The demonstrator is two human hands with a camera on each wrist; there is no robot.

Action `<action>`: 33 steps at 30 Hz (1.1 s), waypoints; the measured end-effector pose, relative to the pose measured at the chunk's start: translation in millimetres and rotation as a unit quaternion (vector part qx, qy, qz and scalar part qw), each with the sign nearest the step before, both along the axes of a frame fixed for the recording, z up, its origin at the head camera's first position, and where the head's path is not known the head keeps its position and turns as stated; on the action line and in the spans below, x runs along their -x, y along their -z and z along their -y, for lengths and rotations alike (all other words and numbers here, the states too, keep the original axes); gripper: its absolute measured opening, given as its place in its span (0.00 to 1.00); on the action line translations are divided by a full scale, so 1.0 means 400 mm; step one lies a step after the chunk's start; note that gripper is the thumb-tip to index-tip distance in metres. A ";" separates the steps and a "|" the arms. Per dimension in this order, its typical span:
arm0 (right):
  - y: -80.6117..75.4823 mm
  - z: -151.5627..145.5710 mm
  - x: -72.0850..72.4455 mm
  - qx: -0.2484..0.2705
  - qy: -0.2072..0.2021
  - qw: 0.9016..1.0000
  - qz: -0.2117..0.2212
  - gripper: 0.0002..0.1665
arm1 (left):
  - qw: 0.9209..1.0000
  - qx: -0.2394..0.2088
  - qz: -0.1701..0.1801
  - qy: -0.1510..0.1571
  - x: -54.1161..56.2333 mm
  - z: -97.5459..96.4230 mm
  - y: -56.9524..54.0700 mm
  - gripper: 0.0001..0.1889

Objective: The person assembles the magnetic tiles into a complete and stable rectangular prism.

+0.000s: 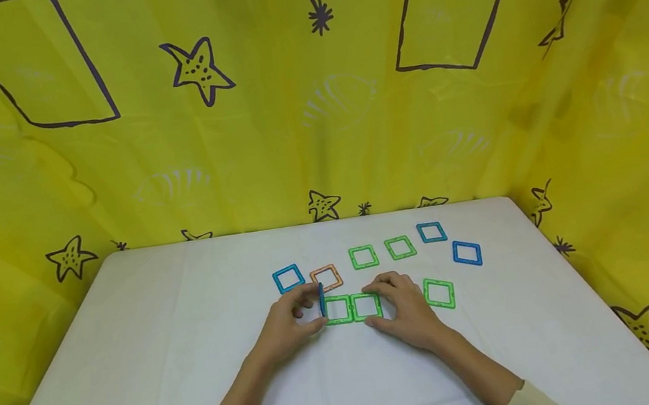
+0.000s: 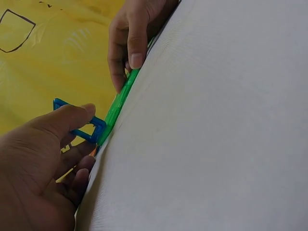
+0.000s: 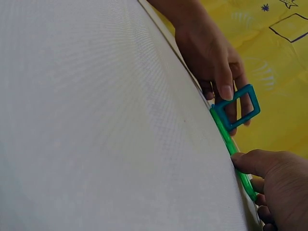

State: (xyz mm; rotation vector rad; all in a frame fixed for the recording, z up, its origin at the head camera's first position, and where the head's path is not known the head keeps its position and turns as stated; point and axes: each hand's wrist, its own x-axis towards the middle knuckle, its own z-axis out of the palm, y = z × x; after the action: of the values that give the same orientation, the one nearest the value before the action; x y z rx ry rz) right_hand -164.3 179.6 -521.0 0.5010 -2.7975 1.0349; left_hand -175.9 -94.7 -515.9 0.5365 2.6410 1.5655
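Note:
Two green square magnetic tiles lie flat side by side, the left one (image 1: 339, 322) meeting the right one (image 1: 368, 318) along an edge. At their left end a blue square magnetic tile (image 1: 322, 299) stands on edge. My left hand (image 1: 284, 324) pinches this blue tile between thumb and fingers; its open frame (image 2: 98, 130) shows in the left wrist view. With thumb at the near edge and fingers at the far edge, my right hand (image 1: 408, 309) holds the right green tile. In the right wrist view, the upright blue tile (image 3: 256, 100) rises at the green tiles' far end.
Behind my left hand lie a blue tile (image 1: 293, 288) and an orange tile (image 1: 322, 268). Farther back are two green tiles, one (image 1: 366, 266) beside the other (image 1: 405, 257), and two blue ones (image 1: 434, 240). Another green tile (image 1: 452, 292) lies right of my right hand. A yellow curtain (image 1: 279, 153) surrounds the white table (image 1: 135, 371).

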 end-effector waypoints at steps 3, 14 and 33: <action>0.000 -0.001 -0.001 0.001 0.000 1.000 -0.002 0.28 | 1.000 0.008 -0.013 0.005 0.001 -0.003 0.008 0.33; -0.001 -0.003 0.001 0.001 -0.004 1.000 0.001 0.28 | 0.999 0.022 -0.046 0.001 -0.008 -0.009 0.016 0.35; -0.004 -0.004 0.000 0.002 -0.009 1.000 0.003 0.29 | 0.999 0.018 -0.037 0.011 -0.003 0.000 0.022 0.35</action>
State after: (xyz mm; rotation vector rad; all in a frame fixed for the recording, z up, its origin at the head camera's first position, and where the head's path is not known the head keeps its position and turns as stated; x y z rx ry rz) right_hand -164.2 181.3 -519.4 0.5236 -2.8000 1.0466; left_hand -174.8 -94.6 -524.8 0.6310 2.7008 1.5177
